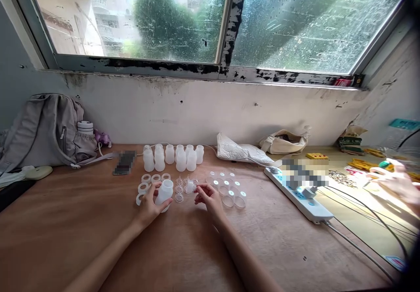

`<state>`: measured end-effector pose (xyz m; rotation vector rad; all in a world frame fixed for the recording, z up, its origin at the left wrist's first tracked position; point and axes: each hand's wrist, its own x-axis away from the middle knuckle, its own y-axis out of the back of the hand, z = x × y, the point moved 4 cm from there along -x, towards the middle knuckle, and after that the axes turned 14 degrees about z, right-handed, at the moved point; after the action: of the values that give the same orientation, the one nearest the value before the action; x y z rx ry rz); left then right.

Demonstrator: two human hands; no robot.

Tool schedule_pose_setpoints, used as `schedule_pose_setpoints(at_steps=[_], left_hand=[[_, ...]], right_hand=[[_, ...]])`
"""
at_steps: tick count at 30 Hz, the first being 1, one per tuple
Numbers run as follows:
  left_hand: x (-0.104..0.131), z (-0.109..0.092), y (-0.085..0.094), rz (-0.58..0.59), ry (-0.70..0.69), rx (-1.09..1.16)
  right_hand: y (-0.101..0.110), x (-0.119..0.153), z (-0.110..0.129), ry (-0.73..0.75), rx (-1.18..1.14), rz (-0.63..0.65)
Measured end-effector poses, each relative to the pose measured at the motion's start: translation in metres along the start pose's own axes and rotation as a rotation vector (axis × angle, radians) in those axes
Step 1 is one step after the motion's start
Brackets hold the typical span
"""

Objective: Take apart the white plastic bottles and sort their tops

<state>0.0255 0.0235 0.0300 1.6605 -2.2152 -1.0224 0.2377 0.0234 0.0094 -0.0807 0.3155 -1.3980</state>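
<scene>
My left hand (154, 205) is wrapped round a frosted white plastic bottle (166, 191), held upright with its neck uncovered. My right hand (209, 198) pinches a small clear ribbed piece (189, 187) by its right side, a little right of the bottle; it looks like a bottle teat, though its shape is not sharp. Between the hands lie several clear round teat-like pieces (179, 190). White screw rings (146, 178) sit beyond and left of my left hand. To the right of my right hand are clear domed covers (228, 201) and small white discs with green centres (243, 194).
Several frosted bottles (181, 158) stand at the back. A white padded bag (243, 150) and a beige pouch (284, 142) lie by the wall. Right is a corded power strip (298, 195); left, a grey backpack (49, 130). Another person's hand (398, 176) shows at far right.
</scene>
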Motion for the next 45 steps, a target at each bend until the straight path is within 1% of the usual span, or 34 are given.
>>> schedule_pose_setpoints(at_steps=[3,5,8,11,14,18,20,23,26,32,40,45], left_hand=[[0.000,-0.011,0.003,0.031,-0.119,-0.094],[0.001,-0.010,0.003,0.049,-0.114,-0.096],[0.004,-0.002,0.000,0.097,-0.077,-0.090],[0.007,-0.002,0.000,0.159,-0.128,-0.104],[0.008,-0.007,0.002,0.170,-0.168,-0.105],[0.009,-0.009,-0.002,0.186,-0.149,-0.099],[0.009,-0.008,-0.005,0.189,-0.141,-0.099],[0.009,-0.007,-0.004,0.179,-0.140,-0.105],[0.008,-0.006,0.000,0.178,-0.161,-0.113],[0.007,-0.009,0.005,0.208,-0.217,-0.094],[0.009,-0.015,0.008,0.216,-0.206,-0.061],[0.010,-0.017,0.010,0.230,-0.204,-0.038]], right_hand=[[-0.003,0.001,0.001,0.005,0.022,0.018],[-0.006,0.001,0.001,0.011,0.060,0.039],[-0.010,0.003,0.002,0.033,0.145,0.067],[-0.014,0.005,0.007,0.059,0.252,0.074],[-0.017,0.008,0.011,0.060,0.330,0.057],[-0.020,0.009,0.007,-0.023,0.253,0.032],[-0.023,0.008,0.002,-0.074,0.186,0.053],[-0.026,0.008,0.000,-0.107,0.114,0.100],[-0.027,0.008,0.003,-0.112,0.092,0.120],[-0.026,0.009,0.011,-0.140,0.065,0.117],[-0.024,0.008,0.006,-0.127,0.055,0.145],[-0.022,0.007,0.005,-0.120,0.138,0.164]])
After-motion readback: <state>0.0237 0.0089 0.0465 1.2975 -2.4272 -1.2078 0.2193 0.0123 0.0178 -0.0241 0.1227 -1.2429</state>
